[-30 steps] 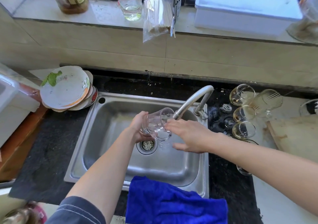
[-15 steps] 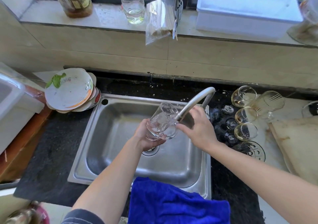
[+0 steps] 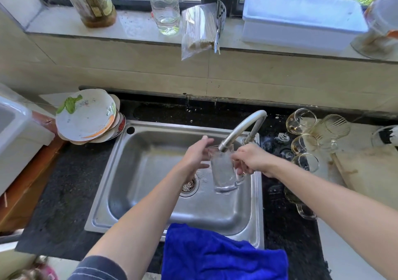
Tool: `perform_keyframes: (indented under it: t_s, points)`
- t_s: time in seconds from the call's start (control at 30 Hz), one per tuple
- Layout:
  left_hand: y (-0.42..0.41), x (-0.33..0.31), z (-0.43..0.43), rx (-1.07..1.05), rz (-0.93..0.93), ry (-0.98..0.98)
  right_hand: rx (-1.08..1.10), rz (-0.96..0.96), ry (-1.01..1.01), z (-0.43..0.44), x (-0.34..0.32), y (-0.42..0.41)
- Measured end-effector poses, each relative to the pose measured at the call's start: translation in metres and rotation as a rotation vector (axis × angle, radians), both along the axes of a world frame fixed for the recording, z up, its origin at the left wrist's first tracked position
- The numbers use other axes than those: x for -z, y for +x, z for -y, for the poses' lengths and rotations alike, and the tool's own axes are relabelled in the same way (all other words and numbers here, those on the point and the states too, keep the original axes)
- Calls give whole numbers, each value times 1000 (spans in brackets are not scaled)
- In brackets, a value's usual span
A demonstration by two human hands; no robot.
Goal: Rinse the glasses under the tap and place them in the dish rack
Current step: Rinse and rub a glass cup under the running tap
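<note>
Glass mug (image 3: 223, 172) upright under tap (image 3: 241, 129). Right hand (image 3: 251, 159) grip curled round its handle; left hand (image 3: 195, 157) grip slack, fingers straight, just beside mug.

A clear glass mug (image 3: 223, 172) stands upright in the air over the sink (image 3: 150, 193), wet and frosted with water, its mouth right under the spout of the curved metal tap (image 3: 241, 129). Its handle points right, where the fingers of the right hand (image 3: 252, 159) hold it, while the left hand (image 3: 196, 154) rests against its left side. More glasses (image 3: 304, 144), amber-stained, lie crowded together on the worktop (image 3: 286, 232) just right of the tap.
</note>
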State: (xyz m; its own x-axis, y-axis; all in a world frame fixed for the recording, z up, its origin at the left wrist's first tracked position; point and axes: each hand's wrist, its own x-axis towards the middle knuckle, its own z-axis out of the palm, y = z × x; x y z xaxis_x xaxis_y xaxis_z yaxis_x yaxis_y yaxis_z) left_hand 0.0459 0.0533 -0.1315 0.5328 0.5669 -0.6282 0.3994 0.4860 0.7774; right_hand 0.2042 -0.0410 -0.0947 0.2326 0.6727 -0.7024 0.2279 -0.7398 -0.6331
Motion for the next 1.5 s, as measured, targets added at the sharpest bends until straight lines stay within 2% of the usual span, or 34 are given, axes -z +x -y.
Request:
perform_keyframes:
  t_s: [0.13,0.17,0.23,0.33,0.47,0.53,0.6,0.7,0.8,0.87,0.93,1.0,1.03,1.1,1.17,1.23,1.3,1.4,1.5]
  points:
    - [0,-1,-5,294,-53,488,33,-87,-69,-4,-4,16]
    - [0,-1,-5,325,-69,552,37,-116,-79,-6,-4,18]
    - [2,-7,-4,286,-20,444,64,-148,-106,-8,-3,19]
    - [4,-10,-1,99,68,218,169,-148,-94,-1,4,15]
    - [3,-1,2,-187,101,46,380,-405,-89,20,8,4]
    - [2,0,2,-225,91,-8,492,-496,-78,20,9,1]
    - [2,-2,2,-169,77,-70,556,-383,-27,14,10,-2]
    - [6,-7,4,-77,41,-164,432,-69,128,7,10,-6]
    - [6,-5,8,-118,-18,-251,369,-4,208,4,13,-10]
    - [1,-2,6,-111,-109,-231,257,47,235,3,17,-12]
    - [-5,3,-1,-21,-247,-40,160,47,227,-1,15,-11]
    - [-10,1,-10,108,-302,173,126,-60,188,-5,11,-4]
    - [-11,-2,-12,170,-264,191,104,-106,165,-7,12,1]
    - [-10,-8,-11,214,-170,107,113,-161,154,-12,13,7]
    - [-7,-10,-6,161,-129,102,259,-122,224,-17,14,5]
    - [-2,-13,-1,115,-124,157,429,55,327,-20,21,-6]
    - [0,-16,2,89,-119,179,469,208,367,-17,28,-21]
    - [-8,-20,-2,146,-114,112,461,152,362,-8,31,-31]
    - [-14,-31,-9,255,-79,-65,415,133,347,-10,34,-20]
